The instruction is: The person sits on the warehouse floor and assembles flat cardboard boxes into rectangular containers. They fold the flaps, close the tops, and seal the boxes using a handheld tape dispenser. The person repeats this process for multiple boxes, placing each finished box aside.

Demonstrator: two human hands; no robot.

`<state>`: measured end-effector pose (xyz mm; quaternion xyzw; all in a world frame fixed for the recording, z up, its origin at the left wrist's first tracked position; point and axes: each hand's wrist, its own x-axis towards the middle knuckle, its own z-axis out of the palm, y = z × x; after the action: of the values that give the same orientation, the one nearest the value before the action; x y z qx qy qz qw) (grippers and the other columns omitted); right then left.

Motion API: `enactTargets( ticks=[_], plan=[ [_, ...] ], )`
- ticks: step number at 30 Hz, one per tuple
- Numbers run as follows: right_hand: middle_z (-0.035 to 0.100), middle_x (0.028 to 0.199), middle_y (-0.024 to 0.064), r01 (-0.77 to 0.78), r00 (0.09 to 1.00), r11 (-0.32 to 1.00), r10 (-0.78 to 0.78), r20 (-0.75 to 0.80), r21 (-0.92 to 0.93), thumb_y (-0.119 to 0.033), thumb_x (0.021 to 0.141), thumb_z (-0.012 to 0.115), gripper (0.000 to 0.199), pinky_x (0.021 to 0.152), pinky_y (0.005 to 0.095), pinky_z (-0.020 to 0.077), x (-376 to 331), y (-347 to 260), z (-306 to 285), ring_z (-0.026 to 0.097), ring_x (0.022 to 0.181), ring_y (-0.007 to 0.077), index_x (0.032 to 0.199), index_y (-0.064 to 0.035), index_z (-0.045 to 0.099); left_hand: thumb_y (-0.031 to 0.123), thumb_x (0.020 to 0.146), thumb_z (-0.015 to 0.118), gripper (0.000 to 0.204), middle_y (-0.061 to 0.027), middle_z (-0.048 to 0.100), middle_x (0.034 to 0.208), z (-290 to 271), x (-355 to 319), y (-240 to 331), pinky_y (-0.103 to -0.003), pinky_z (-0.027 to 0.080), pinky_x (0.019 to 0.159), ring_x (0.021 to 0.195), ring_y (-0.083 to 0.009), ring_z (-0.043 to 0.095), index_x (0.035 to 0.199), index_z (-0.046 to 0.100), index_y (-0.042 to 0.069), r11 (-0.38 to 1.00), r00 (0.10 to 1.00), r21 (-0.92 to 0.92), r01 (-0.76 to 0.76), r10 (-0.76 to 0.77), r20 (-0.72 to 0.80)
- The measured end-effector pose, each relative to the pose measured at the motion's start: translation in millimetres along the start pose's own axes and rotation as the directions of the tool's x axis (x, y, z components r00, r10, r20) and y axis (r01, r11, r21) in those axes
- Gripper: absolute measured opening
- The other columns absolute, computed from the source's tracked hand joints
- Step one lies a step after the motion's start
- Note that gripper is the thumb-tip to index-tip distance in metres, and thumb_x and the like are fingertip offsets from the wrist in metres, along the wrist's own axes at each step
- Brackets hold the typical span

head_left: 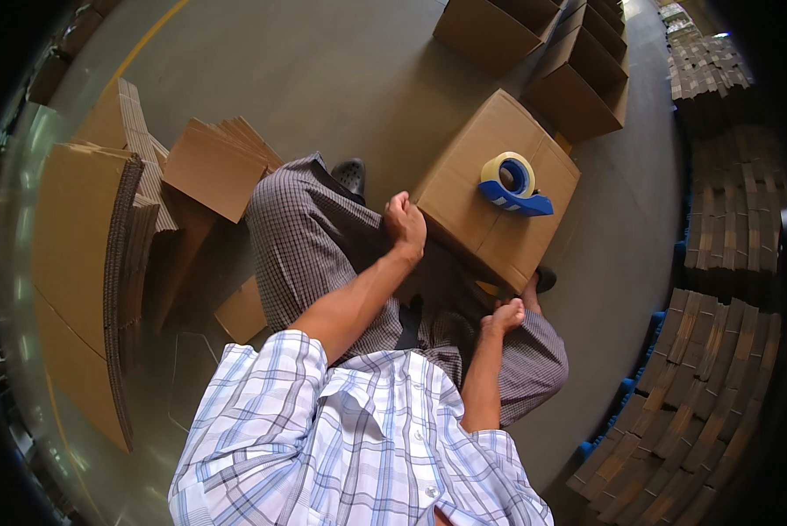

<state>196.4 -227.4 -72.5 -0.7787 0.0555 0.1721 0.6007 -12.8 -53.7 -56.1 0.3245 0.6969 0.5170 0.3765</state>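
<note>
A closed brown cardboard carton [463, 188] stands in front of me, turned at an angle between my legs. On its top rests a blue tape dispenser [520, 203] loaded with a roll of clear, yellowish tape [497, 167]. My left hand [405, 224] is closed beside the carton's left corner, above my left knee. Close to the near right corner, over my right leg, is my right hand [505, 315], also with its fingers curled. Whatever either fist may hold is hidden. Neither hand is on the dispenser.
Open-topped cartons [577, 83] stand in a row beyond the carton. To my left are flat cardboard sheets [78, 263] and folded carton blanks [218, 167]. Bundled flat cartons [687, 386] are piled on the right, with blue edges beneath. A yellow line [152, 39] crosses the floor.
</note>
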Motion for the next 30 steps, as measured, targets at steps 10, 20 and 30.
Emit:
enactTargets(
  ticks=[10,20,30],
  plan=[
    [0.061,0.122,0.0129,-0.003,0.971,0.994,0.030,0.237,-0.111,-0.045,0.103,0.041,0.057,0.095,0.0331,0.0455,30,-17,5,0.058,0.110,0.0225,0.124,0.0057,0.056,0.009,0.087,0.048,0.017,-0.0054,0.062,0.076,0,25,14,-0.034,0.045,0.059,0.069,-0.0145,0.054,0.082,0.064,0.006,0.872,0.832,0.015,0.489,-0.472,0.292],
    [0.052,0.134,0.0062,-0.147,0.946,0.986,0.163,0.281,-0.079,-0.063,0.097,0.040,0.065,0.087,0.0439,0.0495,23,-9,6,0.051,0.118,0.0255,0.139,-0.0149,0.045,-0.006,0.077,0.046,0.020,-0.0014,0.051,0.063,23,25,-68,-0.033,0.043,0.057,0.064,-0.0106,0.047,0.079,0.064,0.003,0.978,0.971,0.187,0.093,-0.131,0.202],
    [0.034,0.150,0.0096,-0.237,0.916,0.966,0.259,0.305,-0.107,-0.082,0.087,0.030,0.091,0.100,0.0515,0.0442,5,-21,14,0.039,0.133,0.0311,0.151,-0.0169,0.030,0.003,0.079,0.058,0.022,-0.0191,0.068,0.090,-2,43,-94,-0.040,0.051,0.079,0.090,-0.0339,0.066,0.097,0.071,0.005,0.859,0.834,0.315,-0.404,0.205,0.512]
  ],
)
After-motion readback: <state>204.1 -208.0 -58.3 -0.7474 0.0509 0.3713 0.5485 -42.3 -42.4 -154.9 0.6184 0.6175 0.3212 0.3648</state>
